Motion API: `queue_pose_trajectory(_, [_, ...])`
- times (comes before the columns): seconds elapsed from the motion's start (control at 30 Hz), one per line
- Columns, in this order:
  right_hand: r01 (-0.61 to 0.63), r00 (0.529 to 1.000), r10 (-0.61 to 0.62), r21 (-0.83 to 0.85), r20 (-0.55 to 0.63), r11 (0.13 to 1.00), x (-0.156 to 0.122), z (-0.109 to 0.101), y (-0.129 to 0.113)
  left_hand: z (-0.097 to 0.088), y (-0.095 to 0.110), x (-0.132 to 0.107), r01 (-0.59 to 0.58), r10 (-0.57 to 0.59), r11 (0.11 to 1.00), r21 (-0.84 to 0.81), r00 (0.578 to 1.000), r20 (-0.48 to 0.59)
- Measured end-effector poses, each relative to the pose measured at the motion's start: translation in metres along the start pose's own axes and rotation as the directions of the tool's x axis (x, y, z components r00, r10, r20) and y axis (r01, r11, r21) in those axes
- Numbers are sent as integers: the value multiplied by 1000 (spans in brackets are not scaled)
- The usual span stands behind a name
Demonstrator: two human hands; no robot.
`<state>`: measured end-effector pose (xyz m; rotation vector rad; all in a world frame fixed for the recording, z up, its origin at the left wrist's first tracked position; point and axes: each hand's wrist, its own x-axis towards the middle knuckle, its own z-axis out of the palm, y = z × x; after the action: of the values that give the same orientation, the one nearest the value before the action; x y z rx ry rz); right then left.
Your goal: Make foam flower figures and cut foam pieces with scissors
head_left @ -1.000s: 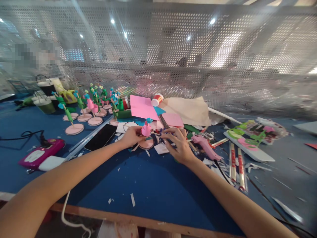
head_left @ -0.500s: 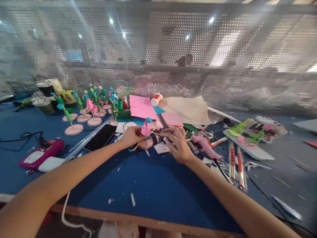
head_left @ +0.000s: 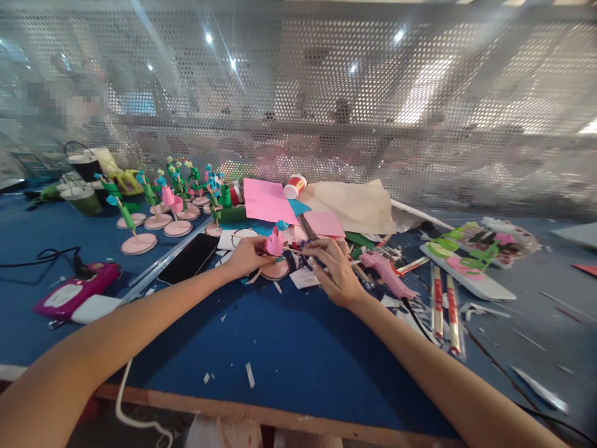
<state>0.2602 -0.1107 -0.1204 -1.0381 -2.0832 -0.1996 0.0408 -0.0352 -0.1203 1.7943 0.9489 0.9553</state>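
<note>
Pink paper figure (head_left: 275,244) stands between our hands; our left hand (head_left: 246,256) grips its side, our right hand (head_left: 334,272) lies just beside it, closure we cannot tell.

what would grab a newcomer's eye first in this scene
Mid-table, the left hand holds a small pink paper figure above a pink disc, with the right hand close beside it. Behind to the left stands a cluster of green and blue paper figures on pink discs. A pink glue gun lies just right of the right hand, among paper scraps on the blue table.
</note>
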Motion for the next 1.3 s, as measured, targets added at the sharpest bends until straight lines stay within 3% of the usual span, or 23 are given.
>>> queue_pose_trajectory(0.67, [-4,1000,4,9,-13,1000,3,0,-2,-1,-3,0,-46,46,999,30,999,10])
queue_pose_trajectory(1.3, [-5,1000,5,12,-3,1000,2,1,-1,1,-3,1,-10,11,996,-84,1000,13])
